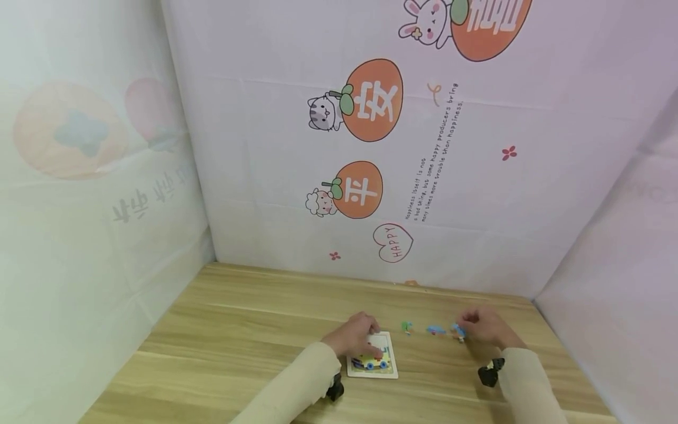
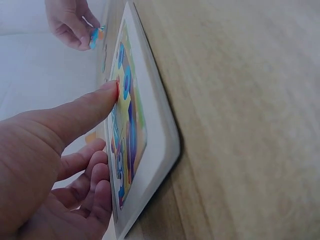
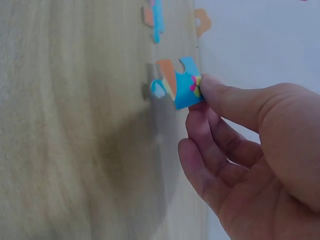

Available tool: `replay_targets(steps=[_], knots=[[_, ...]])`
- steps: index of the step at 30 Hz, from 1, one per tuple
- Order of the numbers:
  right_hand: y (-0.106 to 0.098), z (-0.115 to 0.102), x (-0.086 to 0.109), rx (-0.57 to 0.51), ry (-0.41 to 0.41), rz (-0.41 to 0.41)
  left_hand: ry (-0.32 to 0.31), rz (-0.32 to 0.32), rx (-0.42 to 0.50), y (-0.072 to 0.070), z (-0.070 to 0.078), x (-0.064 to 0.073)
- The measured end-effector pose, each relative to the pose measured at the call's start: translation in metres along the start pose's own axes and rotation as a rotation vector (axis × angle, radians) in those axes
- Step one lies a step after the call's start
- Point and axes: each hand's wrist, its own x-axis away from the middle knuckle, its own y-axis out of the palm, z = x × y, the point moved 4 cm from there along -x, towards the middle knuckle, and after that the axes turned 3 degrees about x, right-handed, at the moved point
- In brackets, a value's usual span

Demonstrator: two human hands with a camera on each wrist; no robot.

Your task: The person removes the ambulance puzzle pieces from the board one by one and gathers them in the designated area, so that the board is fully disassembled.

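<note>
A picture puzzle board with a white frame and a yellow vehicle picture lies flat on the table. My left hand rests on its left side. In the left wrist view, the straight thumb presses on the picture, while the other fingers lie loosely bent at the board. My right hand is off to the right, pinching a blue and orange puzzle piece between thumb and fingers. That piece is tilted at the tabletop; whether its lower edge touches the wood I cannot tell.
Between board and right hand lie a green puzzle piece and a blue puzzle piece. The wooden table meets a printed white cloth wall at the back, with more cloth on both sides.
</note>
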Motion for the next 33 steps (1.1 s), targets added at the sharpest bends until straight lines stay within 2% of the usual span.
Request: replay_targets(steps=[8, 17, 21, 24, 30, 33], knots=[[0.005, 0.009, -0.005, 0.081, -0.002, 0.009, 0.012, -0.005, -0.007, 0.002, -0.002, -0.002], [0.004, 0.006, -0.006, 0.100, 0.050, 0.007, 0.006, -0.014, -0.032, 0.000, 0.001, -0.002], [0.003, -0.012, -0.005, 0.114, 0.024, 0.012, -0.005, -0.022, -0.072, 0.000, 0.003, -0.003], [0.006, -0.030, -0.006, 0.093, -0.015, 0.003, 0.013, -0.026, -0.088, -0.002, 0.003, -0.002], [0.024, -0.068, -0.009, 0.067, -0.124, -0.022, 0.072, -0.043, -0.025, -0.013, 0.004, 0.006], [0.036, -0.086, -0.009, 0.065, -0.161, -0.045, 0.087, -0.057, -0.032, -0.018, 0.001, 0.012]])
